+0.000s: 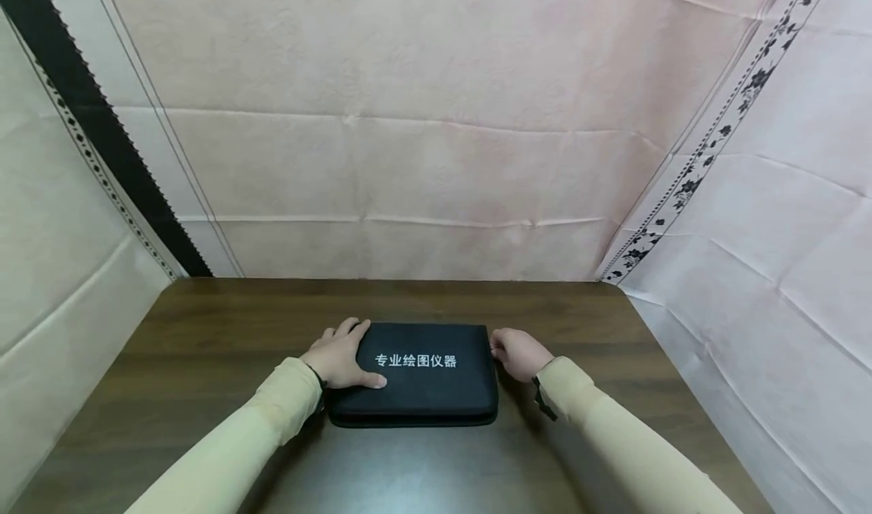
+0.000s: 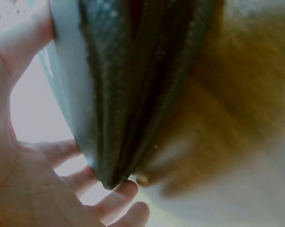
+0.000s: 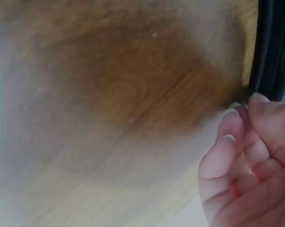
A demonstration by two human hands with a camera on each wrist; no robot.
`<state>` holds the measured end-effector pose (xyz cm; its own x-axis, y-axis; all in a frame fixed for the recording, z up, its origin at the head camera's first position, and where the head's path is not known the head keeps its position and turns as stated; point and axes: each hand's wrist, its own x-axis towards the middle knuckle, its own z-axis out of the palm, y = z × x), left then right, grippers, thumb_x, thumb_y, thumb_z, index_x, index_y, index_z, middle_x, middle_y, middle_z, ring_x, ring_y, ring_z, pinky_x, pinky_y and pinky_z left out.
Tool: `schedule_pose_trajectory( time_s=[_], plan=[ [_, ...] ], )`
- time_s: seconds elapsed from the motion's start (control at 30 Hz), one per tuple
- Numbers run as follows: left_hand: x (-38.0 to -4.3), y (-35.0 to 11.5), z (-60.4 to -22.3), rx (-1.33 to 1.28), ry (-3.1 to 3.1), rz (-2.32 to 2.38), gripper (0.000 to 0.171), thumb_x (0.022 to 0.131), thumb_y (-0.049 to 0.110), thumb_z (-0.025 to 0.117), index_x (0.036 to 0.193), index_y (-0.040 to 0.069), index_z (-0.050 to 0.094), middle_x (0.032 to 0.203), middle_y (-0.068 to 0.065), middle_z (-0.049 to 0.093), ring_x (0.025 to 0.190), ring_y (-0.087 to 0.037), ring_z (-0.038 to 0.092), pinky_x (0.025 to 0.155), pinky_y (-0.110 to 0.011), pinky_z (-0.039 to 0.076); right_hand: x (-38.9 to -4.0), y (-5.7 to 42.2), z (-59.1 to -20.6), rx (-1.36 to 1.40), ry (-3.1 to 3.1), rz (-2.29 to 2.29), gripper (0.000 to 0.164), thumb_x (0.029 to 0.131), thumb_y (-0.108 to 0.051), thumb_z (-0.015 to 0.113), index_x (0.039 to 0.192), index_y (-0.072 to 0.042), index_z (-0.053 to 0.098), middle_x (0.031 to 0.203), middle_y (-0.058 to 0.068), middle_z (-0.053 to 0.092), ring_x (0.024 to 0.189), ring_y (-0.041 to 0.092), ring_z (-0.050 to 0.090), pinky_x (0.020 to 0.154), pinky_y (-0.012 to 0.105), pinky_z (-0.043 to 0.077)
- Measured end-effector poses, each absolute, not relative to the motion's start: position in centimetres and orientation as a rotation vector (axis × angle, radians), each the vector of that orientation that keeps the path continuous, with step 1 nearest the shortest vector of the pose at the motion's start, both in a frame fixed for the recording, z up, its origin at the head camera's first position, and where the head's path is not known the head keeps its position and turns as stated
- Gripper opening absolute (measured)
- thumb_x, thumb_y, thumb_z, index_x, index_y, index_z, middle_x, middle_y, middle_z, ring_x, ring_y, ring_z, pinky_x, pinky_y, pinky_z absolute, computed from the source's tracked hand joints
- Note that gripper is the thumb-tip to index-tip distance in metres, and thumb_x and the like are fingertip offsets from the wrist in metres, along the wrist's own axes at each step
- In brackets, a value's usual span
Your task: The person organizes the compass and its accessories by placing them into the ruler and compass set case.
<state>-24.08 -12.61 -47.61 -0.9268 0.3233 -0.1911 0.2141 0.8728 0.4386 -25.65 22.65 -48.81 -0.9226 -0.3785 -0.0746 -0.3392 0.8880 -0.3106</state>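
A black zip-up case (image 1: 425, 389) with white Chinese lettering lies flat on the table. My left hand (image 1: 344, 359) rests on its left part, fingers spread towards the far left corner and thumb on the lid. In the left wrist view, the fingers (image 2: 116, 203) reach past the case's edge, where the zip seam (image 2: 133, 94) shows. At the case's right side, my right hand (image 1: 521, 353) has its fingers curled. The right wrist view shows thumb and forefinger pinching a small dark zipper pull (image 3: 245, 97) beside the case's edge; the fingertips mostly hide it.
The brown wooden table (image 1: 259, 325) extends around the case on every side. Pale cloth hangings (image 1: 422, 173) stand behind it and at both sides. A black strip (image 1: 102, 120) runs down the left hanging, and a flowered band (image 1: 708, 143) down the right.
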Motion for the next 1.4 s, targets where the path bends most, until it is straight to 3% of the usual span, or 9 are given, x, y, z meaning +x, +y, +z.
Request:
schedule_pose_trajectory(
  time_s=[0.6,1.07,1.33,1.4],
  plan=[
    [-24.1,-12.9,-47.4,0.350,2.756,0.642,0.115,0.068,0.058,0.081,0.152,0.005,0.023,0.154,-0.021,0.021,0.131,-0.047,0.030,0.096,-0.058,0.038,-18.4,22.6,-48.9,-0.769,2.778,-0.470,0.019,0.093,-0.006,0.063,0.079,-0.014,0.053,0.069,-0.007,0.047,0.059,0.008,0.043,0.055,0.027,0.040],
    [-23.8,-12.6,-47.7,0.376,2.771,0.618,0.117,0.067,0.062,0.079,0.152,0.005,0.023,0.153,-0.019,0.023,0.131,-0.046,0.032,0.096,-0.058,0.038,-14.8,21.7,-49.0,-0.746,2.966,-0.346,0.021,0.091,-0.011,0.066,0.074,-0.016,0.054,0.067,-0.009,0.044,0.056,0.005,0.041,0.053,0.025,0.039],
    [-24.0,-12.6,-47.7,0.450,2.831,0.552,0.117,0.066,0.066,0.077,0.149,0.001,0.028,0.150,-0.025,0.028,0.136,-0.046,0.025,0.109,-0.058,0.018,-14.1,21.9,-48.9,-0.821,3.017,-0.336,0.016,0.090,-0.010,0.067,0.078,-0.016,0.058,0.073,-0.010,0.048,0.059,0.003,0.043,0.055,0.025,0.042],
    [-24.2,-12.8,-47.5,0.478,2.812,0.563,0.116,0.066,0.066,0.077,0.149,0.000,0.029,0.149,-0.026,0.028,0.136,-0.046,0.025,0.109,-0.058,0.019,-14.1,22.1,-49.0,-0.828,3.030,-0.343,0.015,0.090,-0.010,0.067,0.080,-0.016,0.058,0.074,-0.010,0.049,0.060,0.003,0.043,0.056,0.025,0.043]
  ],
)
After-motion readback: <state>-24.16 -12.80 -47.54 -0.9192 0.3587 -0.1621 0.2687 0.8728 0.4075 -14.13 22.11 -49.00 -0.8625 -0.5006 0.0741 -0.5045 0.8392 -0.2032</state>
